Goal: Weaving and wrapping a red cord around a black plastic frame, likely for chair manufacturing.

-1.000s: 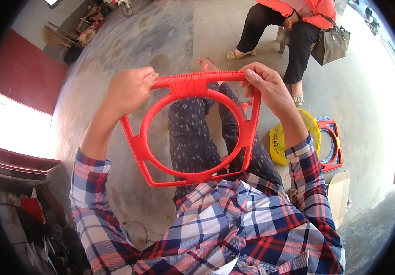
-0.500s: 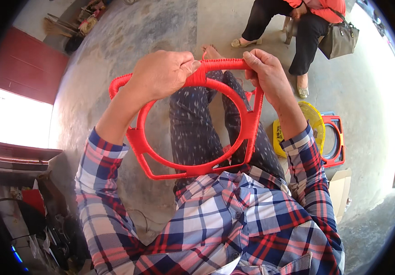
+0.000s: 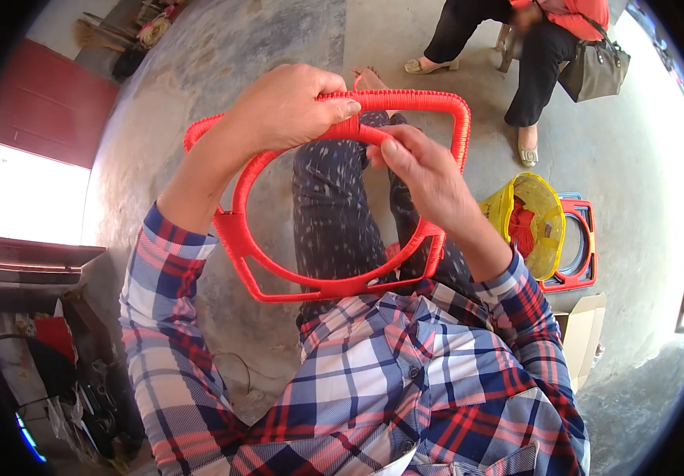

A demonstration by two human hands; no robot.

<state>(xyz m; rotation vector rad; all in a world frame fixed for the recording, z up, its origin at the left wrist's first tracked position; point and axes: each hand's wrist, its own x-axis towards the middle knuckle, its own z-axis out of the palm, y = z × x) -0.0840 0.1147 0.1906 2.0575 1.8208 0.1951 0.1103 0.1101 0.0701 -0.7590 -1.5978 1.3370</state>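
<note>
Gripping the top bar of a red woven frame, the left hand is curled tight around the wrapped cord at about twelve o'clock of the frame's ring. The right hand sits just beside it at one o'clock, fingers narrowed in a pinch on the cord where the ring meets the bar. One frame is held, raised over the person's lap and patterned trousers, tilted toward the camera. At three o'clock from it, on the concrete floor, stands one yellow basket with red material inside, leaning against one more red frame lying flat. One open cardboard box, plain brown, lies at four o'clock. Another person sits at one o'clock with one grey-brown handbag.
</note>
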